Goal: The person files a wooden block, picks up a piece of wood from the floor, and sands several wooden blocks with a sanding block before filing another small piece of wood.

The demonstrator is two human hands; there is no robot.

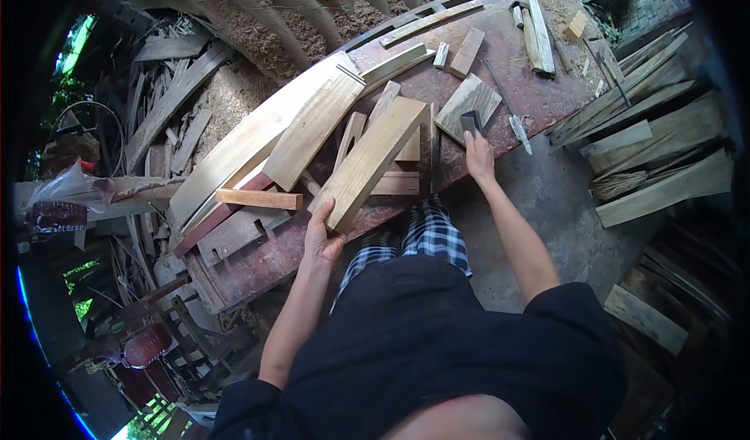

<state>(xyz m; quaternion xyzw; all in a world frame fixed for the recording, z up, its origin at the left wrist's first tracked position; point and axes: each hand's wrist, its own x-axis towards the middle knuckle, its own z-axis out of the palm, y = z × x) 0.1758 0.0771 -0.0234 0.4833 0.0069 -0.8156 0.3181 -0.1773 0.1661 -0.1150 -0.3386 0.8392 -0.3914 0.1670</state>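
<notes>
Two hands were at the rust-red worktop [504,49], both w/ bare forearms. The left hand [323,237] was curled round the near end of a thick plank [367,162], thumb on one side, fingers wrapped under, so a closed grip. The plank lay at a slant across smaller offcuts near the worktop's middle, its far end pointing up and to the right. The right hand [478,156] reached fwd w/ fingers mostly straight, tips touching a small dark block [470,121]. The block sat on the near edge of a flat grey board [469,96], just beside the plank's far end. Couldn't tell if the right hand was gripping the block or only pressing on it, since the fingers covered its near side; what the block was made of was also unclear. A long pale board [250,139] and a short reddish strip [258,198] lay left of the plank, and a thin metal rod [508,108] lay right of the grey board. The frame's corners were black, cutting off the stacked boards [664,151] at right. Checked trousers [426,237] hid the floor below the worktop edge.
</notes>
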